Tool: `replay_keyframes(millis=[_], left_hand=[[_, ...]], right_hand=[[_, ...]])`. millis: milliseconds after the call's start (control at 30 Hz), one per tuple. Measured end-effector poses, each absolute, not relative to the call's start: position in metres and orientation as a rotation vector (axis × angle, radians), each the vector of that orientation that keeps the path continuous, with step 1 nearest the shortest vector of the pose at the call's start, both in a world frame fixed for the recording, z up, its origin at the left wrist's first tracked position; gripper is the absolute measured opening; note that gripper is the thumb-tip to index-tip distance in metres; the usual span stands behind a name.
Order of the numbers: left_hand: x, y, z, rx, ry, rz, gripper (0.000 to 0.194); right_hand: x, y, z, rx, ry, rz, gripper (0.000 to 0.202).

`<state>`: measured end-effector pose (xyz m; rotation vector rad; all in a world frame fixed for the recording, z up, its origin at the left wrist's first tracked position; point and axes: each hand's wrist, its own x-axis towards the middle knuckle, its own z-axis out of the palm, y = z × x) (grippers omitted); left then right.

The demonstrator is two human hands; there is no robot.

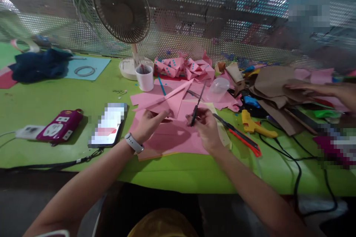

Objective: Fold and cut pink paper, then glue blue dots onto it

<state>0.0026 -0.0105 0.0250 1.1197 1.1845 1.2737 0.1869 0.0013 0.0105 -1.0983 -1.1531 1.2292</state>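
My left hand (pixel 150 124) pinches a folded pink paper (pixel 174 100) that rises to a point at the upper right. Black-handled scissors (pixel 196 108) are in my right hand (pixel 207 126), blades pointing up and away from me, apart from the folded paper. Under both hands lie pink paper sheets (pixel 167 144), with a yellow sheet (pixel 224 133) showing at their right edge. Just right of my right hand rests a red and black box cutter (pixel 241 137). Behind the sheets sit folded pink paper shapes with blue dots (pixel 178 67).
A fan (pixel 122 7) and a white cup (pixel 145 79) stand at the back. To the left lie a phone (pixel 108 124) and a purple power strip (pixel 59 127). A yellow glue gun (pixel 257 126) with cords lies right. Another person's hand (pixel 308 88) touches brown paper (pixel 274 81).
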Motion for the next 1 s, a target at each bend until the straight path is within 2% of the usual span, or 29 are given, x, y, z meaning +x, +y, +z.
replay_keyframes(millis=[133, 367, 633, 1000], left_hand=[[-0.002, -0.005, 0.026, 1.016, 1.101, 1.449, 0.025], [-0.008, 0.001, 0.022, 0.907, 0.96, 1.557, 0.018], [-0.007, 0.0, 0.024, 0.826, 1.001, 1.446, 0.026], [-0.008, 0.0, 0.026, 0.764, 0.952, 1.419, 0.024]], right_hand=[[0.19, -0.003, 0.016, -1.127, -1.321, 1.482, 0.043], [0.197, -0.01, 0.018, -1.189, -1.55, 1.694, 0.035], [0.201, -0.009, 0.011, -1.16, -1.592, 1.74, 0.034], [0.197, -0.01, 0.015, -1.211, -1.563, 1.753, 0.044]])
